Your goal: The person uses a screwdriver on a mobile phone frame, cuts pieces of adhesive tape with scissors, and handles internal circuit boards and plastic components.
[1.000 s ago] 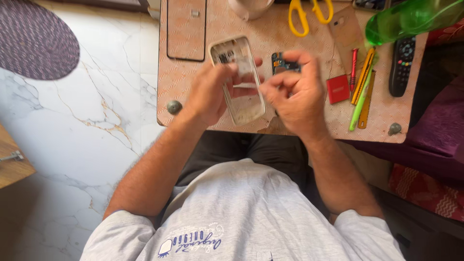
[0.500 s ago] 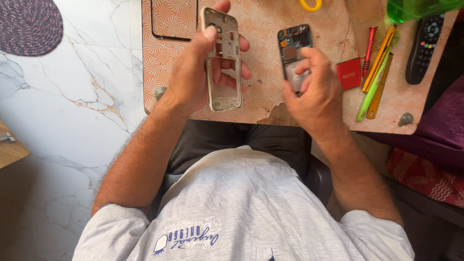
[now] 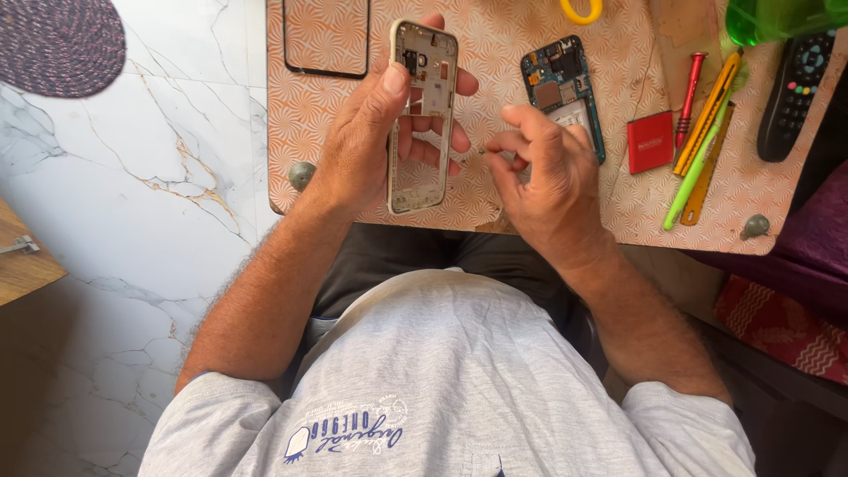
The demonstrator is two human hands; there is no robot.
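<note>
From the head camera, looking straight down: the left hand (image 3: 367,146) grips a pale, silver-rimmed plastic phone middle frame (image 3: 423,115), thumb pressed along its left edge, fingers wrapped behind and showing at the right edge. The frame stands upright above the orange patterned low table (image 3: 327,115), just past the table's near edge. Right beside it, the right hand (image 3: 543,172) hovers with its fingers curled in tight, thumb and forefinger pinched on something tiny and thin, too small to make out, its tip pointing at the frame's right side without clearly touching. Behind that hand lies a blue-green phone circuit board (image 3: 556,75), partly covered by the knuckles. Further right sit a small red rectangular battery (image 3: 650,141), a red-handled screwdriver (image 3: 690,93), a yellow utility knife (image 3: 708,110) and a green pen-like tool (image 3: 698,172), side by side. A black remote control (image 3: 795,93) rests at the far right. A black-edged phone screen panel (image 3: 325,35) lies top left.
</note>
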